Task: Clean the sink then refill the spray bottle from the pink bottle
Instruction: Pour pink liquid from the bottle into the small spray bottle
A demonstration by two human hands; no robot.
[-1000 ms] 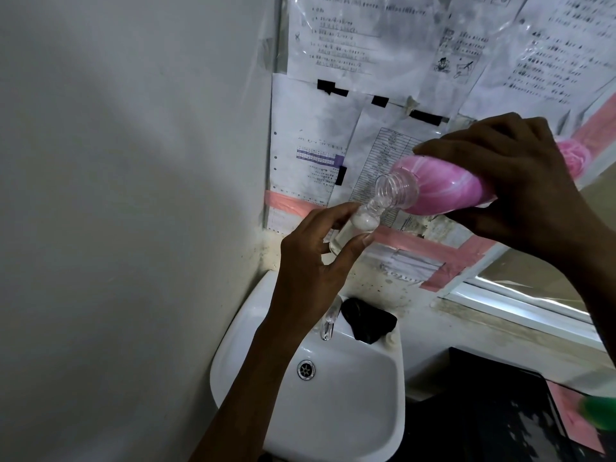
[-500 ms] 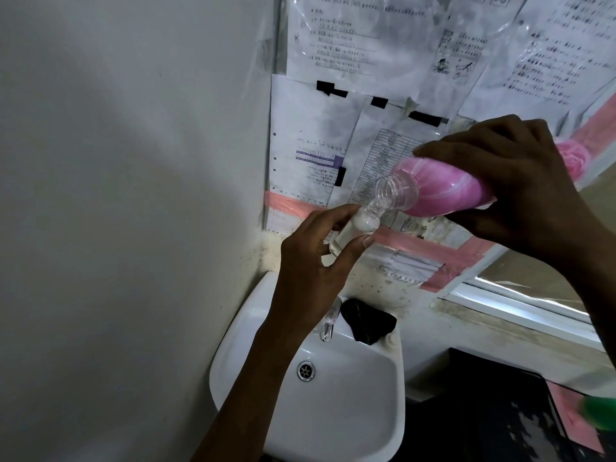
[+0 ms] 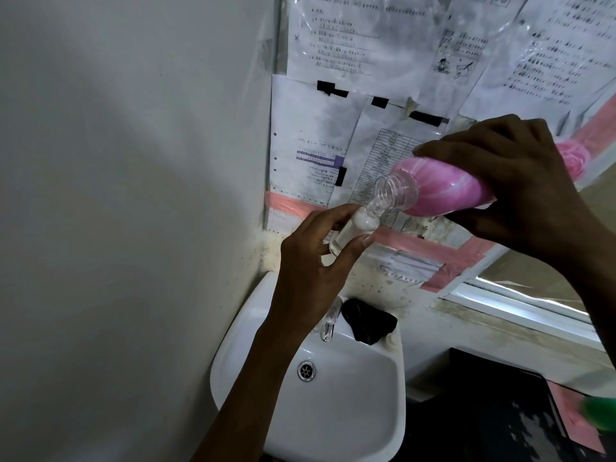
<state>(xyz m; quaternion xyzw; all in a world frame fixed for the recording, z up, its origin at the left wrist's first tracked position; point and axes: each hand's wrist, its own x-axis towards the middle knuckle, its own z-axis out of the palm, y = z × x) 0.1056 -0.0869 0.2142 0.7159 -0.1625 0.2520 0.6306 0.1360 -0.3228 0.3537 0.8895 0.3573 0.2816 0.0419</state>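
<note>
My left hand (image 3: 310, 258) is up in front of me, above the back edge of the sink (image 3: 333, 395). My left arm comes up from the bottom of the picture and crosses over the left rim of the sink. My thumb and my fingers (image 3: 361, 243) are curled round a little clear spray bottle (image 3: 353, 228) and pinch it from both sides. The little bottle leans, with its open top pointing up and to the right. I can see white foam near its top and clear water lower down.

My right hand (image 3: 510, 181) comes in from the right side, higher than my left. It is wrapped over the pink bottle (image 3: 446, 188) and grips it round the middle, with my fingers on top and my thumb below. The pink bottle is tipped on its side. Its clear open neck points down and to the left and touches the top of the spray bottle.

Below my hands, the tap (image 3: 330, 323) sits at the back edge of the sink. A black cloth (image 3: 368, 323) lies on the back rim just beside it. The drain (image 3: 306, 370) is in the bowl. Papers (image 3: 330, 45) are taped on the wall behind.
</note>
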